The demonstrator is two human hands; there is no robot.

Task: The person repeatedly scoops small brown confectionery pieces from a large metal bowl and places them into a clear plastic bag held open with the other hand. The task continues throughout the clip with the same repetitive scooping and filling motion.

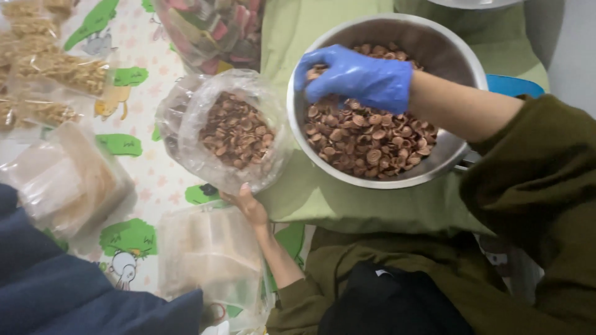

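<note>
Olive sleeves fill my near view; below them, my bare left hand (248, 205) grips the open snack bag (230, 130) over a cartoon-print mat (149, 180). My gloved right hand (357, 77) curls into the snacks (366, 139) in the steel bowl (434, 46) on a green cloth (347, 205).

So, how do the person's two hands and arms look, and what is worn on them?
The right hand wears a blue disposable glove, thin and slightly wrinkled. The left hand is bare, with no glove. Both arms have olive-green sleeves of soft fabric, pushed up from the wrists. No rings or watch are visible.
</note>
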